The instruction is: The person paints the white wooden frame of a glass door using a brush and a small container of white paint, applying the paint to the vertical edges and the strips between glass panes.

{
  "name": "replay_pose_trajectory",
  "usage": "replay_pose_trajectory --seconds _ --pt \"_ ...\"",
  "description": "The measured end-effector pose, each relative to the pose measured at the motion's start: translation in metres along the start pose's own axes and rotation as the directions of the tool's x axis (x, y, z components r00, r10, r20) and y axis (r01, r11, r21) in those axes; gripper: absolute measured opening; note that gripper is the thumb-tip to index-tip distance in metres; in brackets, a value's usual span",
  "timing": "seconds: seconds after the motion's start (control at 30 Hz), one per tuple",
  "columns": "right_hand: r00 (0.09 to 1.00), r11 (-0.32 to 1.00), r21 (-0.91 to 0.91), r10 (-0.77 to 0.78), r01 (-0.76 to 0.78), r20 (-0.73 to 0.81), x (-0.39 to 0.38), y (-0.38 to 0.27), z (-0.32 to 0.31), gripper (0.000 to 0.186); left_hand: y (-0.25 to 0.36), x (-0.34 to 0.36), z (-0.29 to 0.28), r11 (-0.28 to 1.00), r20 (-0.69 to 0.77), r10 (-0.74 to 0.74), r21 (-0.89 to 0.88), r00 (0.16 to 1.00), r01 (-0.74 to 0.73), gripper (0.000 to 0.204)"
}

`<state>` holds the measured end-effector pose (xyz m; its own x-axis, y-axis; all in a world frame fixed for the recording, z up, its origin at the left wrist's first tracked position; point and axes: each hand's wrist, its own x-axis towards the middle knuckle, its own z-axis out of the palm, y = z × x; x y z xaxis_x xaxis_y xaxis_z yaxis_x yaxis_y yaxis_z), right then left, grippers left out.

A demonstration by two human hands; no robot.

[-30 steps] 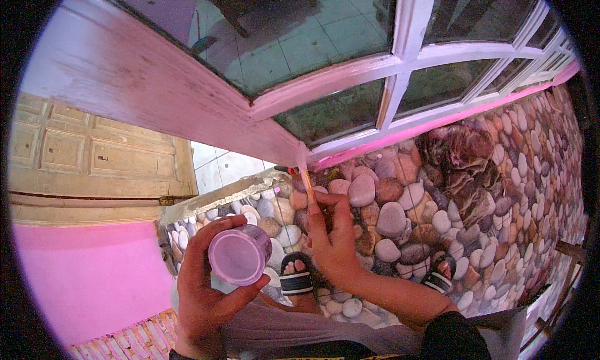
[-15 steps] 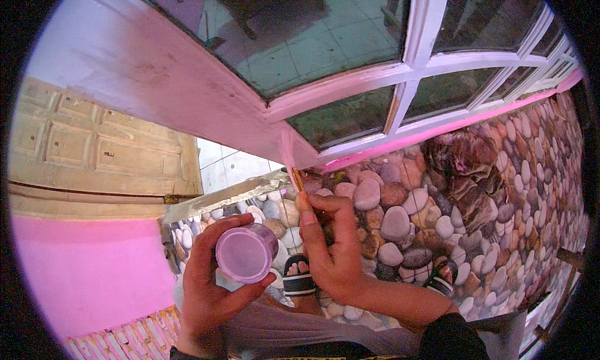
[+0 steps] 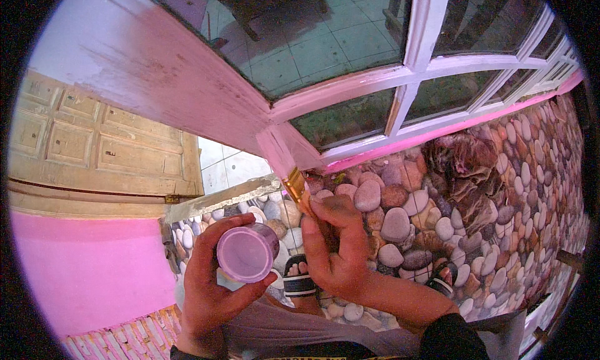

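A crumpled dark sheet (image 3: pixel 465 179) lay on the pebble-patterned floor (image 3: pixel 537 204); the right hand (image 3: pixel 340 250) pinched a paintbrush (image 3: pixel 294 184), which projected forward to the pinkish frame (image 3: pixel 219 91); the left hand (image 3: pixel 205 288) gripped a cup (image 3: pixel 270 236).

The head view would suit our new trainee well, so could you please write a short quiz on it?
1. What does the right hand hold?
A) a roller
B) a brush
C) a rag

2. True or false: the left hand grips the cup.

3. Fill in the blank: the feet wear dark ____ with white stripes.

Key:
1. B
2. True
3. sandals
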<state>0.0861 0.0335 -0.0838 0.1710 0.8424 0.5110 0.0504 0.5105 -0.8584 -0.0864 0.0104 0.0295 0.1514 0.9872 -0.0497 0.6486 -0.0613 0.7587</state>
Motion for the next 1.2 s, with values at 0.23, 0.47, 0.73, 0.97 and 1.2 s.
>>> replay_pose_trajectory --seconds 0.23,0.47,0.73,0.97,1.2 --pt "0.982 0.983 -0.004 0.186 -0.186 0.029 -0.007 0.015 0.001 0.026 0.0 -0.001 -0.001 0.999 0.003 -0.013 -0.031 1.0 0.013 0.079" --pt "0.996 0.991 -0.099 -0.09 0.091 0.021 0.022 -0.011 -0.004 0.032 0.0 0.001 -0.003 0.999 0.03 0.023 -0.045 0.999 -0.022 0.08" --pt "0.998 0.982 -0.189 0.009 0.004 0.069 0.022 -0.003 -0.012 0.037 0.008 -0.006 -0.015 0.995 0.038 0.036 -0.099 0.999 -0.032 0.079" --pt "0.953 0.907 -0.297 -0.264 0.298 0.15 0.035 -0.024 -0.014 0.031 0.008 -0.012 -0.024 0.98 -0.024 0.039 -0.195 0.999 -0.043 0.077" --pt "0.965 0.941 -0.215 -0.255 0.262 0.06 0.06 -0.021 0.009 0.027 0.009 -0.016 -0.032 0.968 -0.056 0.048 -0.244 0.997 -0.06 0.079"
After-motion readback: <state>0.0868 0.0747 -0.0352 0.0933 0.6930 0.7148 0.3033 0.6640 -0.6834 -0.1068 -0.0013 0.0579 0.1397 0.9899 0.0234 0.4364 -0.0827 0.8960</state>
